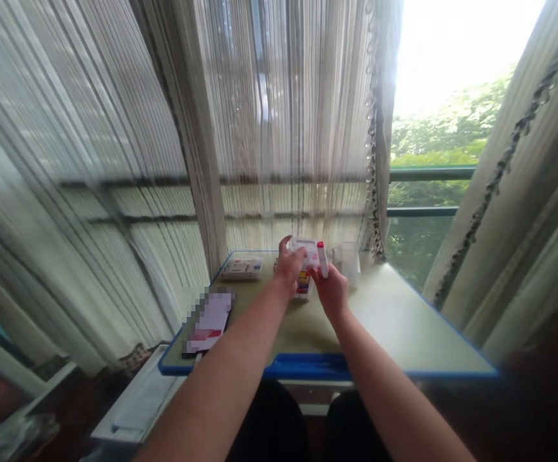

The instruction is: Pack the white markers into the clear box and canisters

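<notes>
My left hand (289, 266) is closed on a clear plastic case (302, 244), held up over the far part of the table. Coloured items in red, yellow and blue (304, 282) show below the case, between my hands; I cannot tell whether they are inside it. My right hand (332, 289) grips a white marker (323, 262) with a red cap, standing nearly upright beside the case. Parts of the case are hidden behind the fingers of my left hand.
A flat white box (243, 268) lies at the table's back left. Nearer on the left is a phone (211, 317), partly pixelated. A clear container (350, 263) stands behind my right hand. The table (418, 327) has a blue edge; curtains (288, 115) hang behind it.
</notes>
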A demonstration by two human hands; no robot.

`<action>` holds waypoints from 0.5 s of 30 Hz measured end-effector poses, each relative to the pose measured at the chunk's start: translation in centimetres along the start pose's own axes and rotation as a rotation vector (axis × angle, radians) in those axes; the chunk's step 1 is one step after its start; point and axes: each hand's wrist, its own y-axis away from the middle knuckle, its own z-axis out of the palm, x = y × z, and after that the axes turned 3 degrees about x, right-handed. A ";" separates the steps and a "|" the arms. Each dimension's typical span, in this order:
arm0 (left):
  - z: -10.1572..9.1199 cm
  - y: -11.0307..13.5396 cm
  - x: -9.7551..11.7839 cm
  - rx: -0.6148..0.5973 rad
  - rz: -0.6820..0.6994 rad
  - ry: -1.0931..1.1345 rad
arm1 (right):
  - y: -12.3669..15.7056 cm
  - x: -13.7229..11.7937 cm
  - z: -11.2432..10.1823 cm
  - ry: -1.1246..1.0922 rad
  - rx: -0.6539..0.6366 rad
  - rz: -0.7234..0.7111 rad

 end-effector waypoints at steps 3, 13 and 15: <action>0.1 0.3 -0.9 0.067 0.038 -0.001 | -0.2 0.3 0.0 -0.010 0.026 -0.005; -1.9 -1.6 0.7 -0.016 0.206 -0.149 | -0.3 0.8 0.3 -0.179 -0.023 0.015; -2.3 -2.2 0.8 -0.033 0.262 -0.244 | -0.3 0.9 0.5 -0.196 -0.012 0.036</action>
